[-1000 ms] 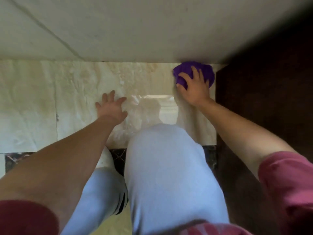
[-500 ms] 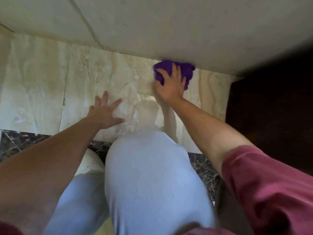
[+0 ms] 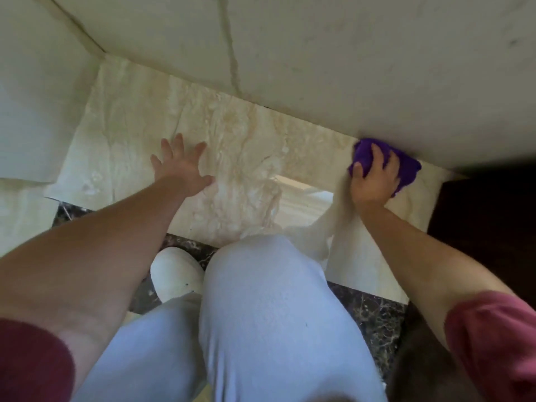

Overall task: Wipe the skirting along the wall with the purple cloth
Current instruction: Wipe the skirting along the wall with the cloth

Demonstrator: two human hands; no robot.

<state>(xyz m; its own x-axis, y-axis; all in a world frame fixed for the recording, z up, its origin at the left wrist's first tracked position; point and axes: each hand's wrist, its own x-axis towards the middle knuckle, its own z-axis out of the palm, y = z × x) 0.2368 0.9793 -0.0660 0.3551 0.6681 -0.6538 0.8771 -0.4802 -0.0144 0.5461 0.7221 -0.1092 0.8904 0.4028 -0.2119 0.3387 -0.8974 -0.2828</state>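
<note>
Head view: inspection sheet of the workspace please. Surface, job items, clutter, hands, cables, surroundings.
Surface: glossy beige marble floor with a reflection; dark veined border strip nearer the person.
Job's things: purple cloth bunched and pressed where the floor meets the skirting.
Clutter: nothing seen.
Grippers: right hand gripping the cloth; left hand empty, fingers spread, flat on the floor.
Cables: nothing seen.
Surroundings: dark wood panel at right; person crouched, pale trousers, white shoe, red sleeves.
</note>
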